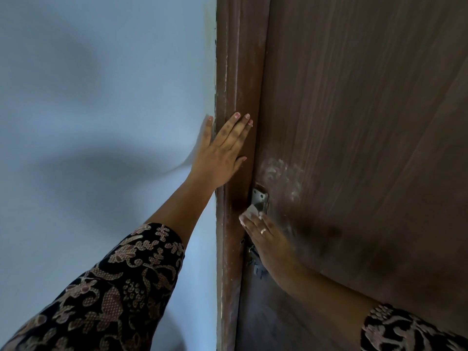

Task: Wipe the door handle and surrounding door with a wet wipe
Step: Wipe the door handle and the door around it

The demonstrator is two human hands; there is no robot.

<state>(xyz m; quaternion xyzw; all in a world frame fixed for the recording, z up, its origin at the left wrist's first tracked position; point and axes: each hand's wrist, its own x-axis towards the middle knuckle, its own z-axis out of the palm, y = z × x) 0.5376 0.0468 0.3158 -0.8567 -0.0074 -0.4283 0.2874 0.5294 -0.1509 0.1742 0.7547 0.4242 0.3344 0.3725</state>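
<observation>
Left hand point(222, 150) is spread open, flat against the brown door frame point(238, 72), thumb reaching over to the pale blue wall point(101, 97). Just below and right of it, the right hand point(268, 241) presses on the door point(367, 122) at its edge, fingers point(249, 220) extended over a wet wipe point(251, 211); only a small pale corner of the wipe peeks out above the fingertips. That corner touches the metal plate point(258, 198) on the door's edge. The dark door handle point(255, 264) sits under the right palm, mostly hidden. Whitish smears point(281, 173) mark the door just above the plate. A ring shows on one finger.
</observation>
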